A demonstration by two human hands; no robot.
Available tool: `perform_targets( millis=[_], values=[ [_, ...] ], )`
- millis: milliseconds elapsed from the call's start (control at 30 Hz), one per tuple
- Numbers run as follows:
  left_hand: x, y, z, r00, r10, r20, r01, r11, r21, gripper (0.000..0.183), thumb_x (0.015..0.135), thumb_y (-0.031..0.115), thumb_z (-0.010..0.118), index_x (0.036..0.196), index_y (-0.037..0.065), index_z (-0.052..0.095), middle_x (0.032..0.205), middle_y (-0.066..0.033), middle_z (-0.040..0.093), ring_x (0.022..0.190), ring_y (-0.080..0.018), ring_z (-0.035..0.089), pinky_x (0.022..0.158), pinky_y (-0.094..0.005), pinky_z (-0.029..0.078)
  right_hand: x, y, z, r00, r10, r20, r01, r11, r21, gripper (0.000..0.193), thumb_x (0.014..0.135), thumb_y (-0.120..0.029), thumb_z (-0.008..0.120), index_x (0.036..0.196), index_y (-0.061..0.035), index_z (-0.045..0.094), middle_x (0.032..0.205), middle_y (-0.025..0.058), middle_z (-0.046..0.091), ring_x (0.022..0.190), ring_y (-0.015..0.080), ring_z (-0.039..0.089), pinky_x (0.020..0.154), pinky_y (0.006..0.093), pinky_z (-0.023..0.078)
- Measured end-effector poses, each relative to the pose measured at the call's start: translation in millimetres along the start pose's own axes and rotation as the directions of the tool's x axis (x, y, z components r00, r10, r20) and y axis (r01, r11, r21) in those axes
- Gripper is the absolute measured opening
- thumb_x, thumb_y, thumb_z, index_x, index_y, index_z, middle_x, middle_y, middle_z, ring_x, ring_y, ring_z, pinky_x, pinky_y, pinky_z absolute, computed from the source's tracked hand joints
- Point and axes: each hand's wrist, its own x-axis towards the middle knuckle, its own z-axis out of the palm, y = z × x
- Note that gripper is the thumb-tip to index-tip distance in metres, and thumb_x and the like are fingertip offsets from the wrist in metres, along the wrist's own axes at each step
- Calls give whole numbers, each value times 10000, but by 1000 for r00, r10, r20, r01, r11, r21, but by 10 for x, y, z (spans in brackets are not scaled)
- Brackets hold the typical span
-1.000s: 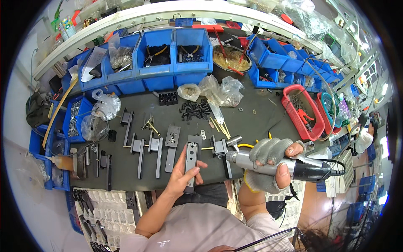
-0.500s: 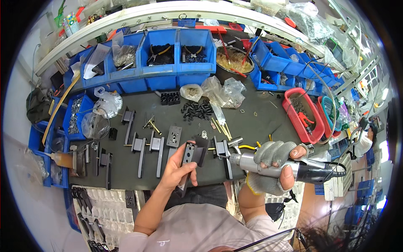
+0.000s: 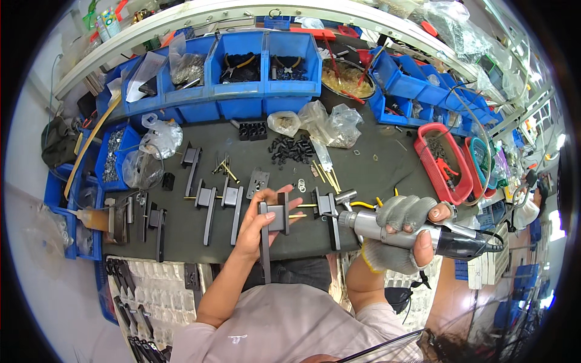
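My left hand (image 3: 247, 235) holds a dark grey door handle (image 3: 265, 254) in front of my chest, its long lever pointing down toward me and its square block facing up. A thin brass rod (image 3: 298, 216) shows just right of it. In my right hand (image 3: 409, 227), gloved in grey with bare fingertips, is a silver and black power screwdriver (image 3: 370, 226). Its tip points left, close to another door handle (image 3: 327, 209) on the mat. More handles (image 3: 206, 204) lie left of my left hand, near a grey plate with holes (image 3: 258, 181).
Blue bins (image 3: 236, 75) line the back of the dark mat (image 3: 230, 142). Black small parts (image 3: 290, 149), plastic bags (image 3: 343, 126) and a hammer head (image 3: 346, 196) lie on it. A red basket (image 3: 445, 192) stands right. Near me, a pale moulded tray (image 3: 158, 290) holds black handles.
My left hand has turned the door handle over, from its holed plate to its block and lever side. The right hand still grips the screwdriver. The whole view has shifted slightly.
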Motion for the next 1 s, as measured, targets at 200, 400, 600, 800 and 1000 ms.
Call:
perform_targets(
  millis=[200, 400, 600, 800, 1000],
  values=[
    [-5, -41, 36, 984, -46, -175, 117, 901, 419, 297, 898, 131, 706, 1161, 30, 610, 1057, -76, 563, 1072, -190, 552, 954, -283, 433, -1, 9, 20, 1000, 6, 29, -8, 999, 44, 311, 853, -164, 555, 1122, -63, 436, 777, 42, 476, 607, 150, 491, 524, 317, 428],
    [69, -212, -67, 974, 212, -84, -56, 580, 813, 198, 933, 182, 669, 982, 8, 587, 1072, -100, 515, 1066, -216, 492, 1000, -325, 376, -68, 24, 132, 998, 58, -34, -57, 998, 28, 325, 840, -153, 565, 1126, -70, 435, 778, 43, 481, 613, 153, 497, 537, 320, 426],
    [-3, -180, -65, 999, 42, -28, -1, 578, 816, 181, 955, 198, 641, 1029, 32, 649, 1235, -87, 468, 1036, -105, 479, 836, -273, 417, -75, 34, 166, 998, 55, -38, -55, 998, 14, 327, 831, -161, 574, 1112, -77, 430, 769, 43, 486, 610, 155, 502, 529, 319, 430],
    [7, -127, -1, 999, 34, 5, -23, 544, 839, 272, 942, 268, 663, 1104, 50, 663, 1267, -166, 475, 1284, -285, 425, 1060, -389, 351, -144, 35, 155, 972, 215, -91, -219, 975, -31, 406, 800, -232, 743, 1019, -136, 414, 748, 46, 510, 636, 201, 546, 609, 378, 489],
    [17, -51, 61, 995, -14, 94, -74, 508, 858, 251, 976, 230, 593, 1156, 62, 641, 1333, -187, 427, 1318, -313, 412, 1057, -401, 369, -183, 89, 145, 955, 295, -44, -298, 950, -99, 442, 799, -273, 760, 1016, -145, 397, 765, 53, 513, 680, 208, 562, 643, 369, 498]
  ],
)
